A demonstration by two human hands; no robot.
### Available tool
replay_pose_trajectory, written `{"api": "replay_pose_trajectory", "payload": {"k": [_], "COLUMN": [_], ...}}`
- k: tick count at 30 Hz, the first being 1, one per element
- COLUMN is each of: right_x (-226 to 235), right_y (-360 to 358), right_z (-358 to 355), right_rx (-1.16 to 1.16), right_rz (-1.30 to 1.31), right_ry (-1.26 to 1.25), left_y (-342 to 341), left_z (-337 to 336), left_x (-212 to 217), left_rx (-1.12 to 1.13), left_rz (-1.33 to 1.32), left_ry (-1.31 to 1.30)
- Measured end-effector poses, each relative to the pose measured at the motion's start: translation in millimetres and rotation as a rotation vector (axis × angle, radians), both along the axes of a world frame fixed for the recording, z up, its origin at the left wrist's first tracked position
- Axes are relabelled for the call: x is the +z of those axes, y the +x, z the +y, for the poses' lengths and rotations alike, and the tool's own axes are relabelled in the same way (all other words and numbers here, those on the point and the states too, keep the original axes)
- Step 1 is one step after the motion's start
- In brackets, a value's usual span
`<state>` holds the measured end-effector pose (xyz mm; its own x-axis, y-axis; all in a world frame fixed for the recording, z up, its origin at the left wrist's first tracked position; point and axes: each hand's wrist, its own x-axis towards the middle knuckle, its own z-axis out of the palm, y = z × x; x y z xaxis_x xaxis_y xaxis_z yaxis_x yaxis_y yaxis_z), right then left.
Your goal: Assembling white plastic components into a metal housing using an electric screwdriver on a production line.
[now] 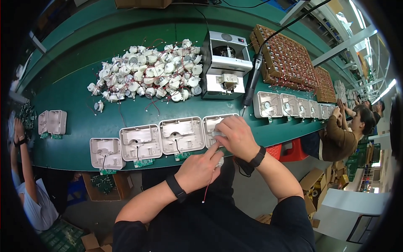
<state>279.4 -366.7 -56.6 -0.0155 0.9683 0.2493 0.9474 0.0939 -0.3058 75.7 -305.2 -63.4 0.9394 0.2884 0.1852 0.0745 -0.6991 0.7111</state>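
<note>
Head cam: the left hand (199, 170) is curled with a small white part (220, 162) tucked at its fingers, out over the table's near edge. The part's thin red wire (205, 192) hangs toward the person's lap, leaning slightly left; too much is covered to call the part's long axis. The right hand (237, 136) is bent over the rightmost of four pale housings (191, 145), fingertips meeting the left's; there's something whitish there, but I can't tell if it's gripped. Those four sit in a row, long sides roughly along the bench, three green boards (144, 162) visible at their near edges. Two more housings (57, 119) sit far left. Big heap of white wired parts (147, 71) (too tangled to count), plus one loose one (99, 106), beside one boxy machine (226, 65). Containers: cardboard trays (269, 71) packed with red-wired pieces, a cardboard box (119, 190) of green boards below, and right-hand housings (265, 112), several with a round silvery piece inside.
</note>
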Motion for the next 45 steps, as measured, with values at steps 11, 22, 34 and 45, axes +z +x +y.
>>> {"api": "replay_pose_trajectory", "payload": {"k": [11, 22, 34, 45], "right_x": [-2.6, 56.8, 42.0, 56.7], "right_y": [-7.0, -89.4, -83.1, -97.1], "right_z": [-4.0, -23.8, -7.7, 4.6], "right_rx": [0.037, 0.033, 0.135, 0.283], "right_rz": [-0.075, 0.878, 1.155, 0.629], "right_ry": [0.053, -0.220, -0.818, -0.341], "left_y": [-70.5, -94.9, -110.5, -113.0], "left_z": [23.6, 1.3, 16.4, 27.5], "left_x": [20.9, 12.2, 10.0, 2.4], "left_rx": [0.293, 0.352, 0.324, 0.154], "left_rz": [0.025, -0.240, -0.368, -0.042], "left_ry": [-1.007, -1.303, -0.503, -1.817]}}
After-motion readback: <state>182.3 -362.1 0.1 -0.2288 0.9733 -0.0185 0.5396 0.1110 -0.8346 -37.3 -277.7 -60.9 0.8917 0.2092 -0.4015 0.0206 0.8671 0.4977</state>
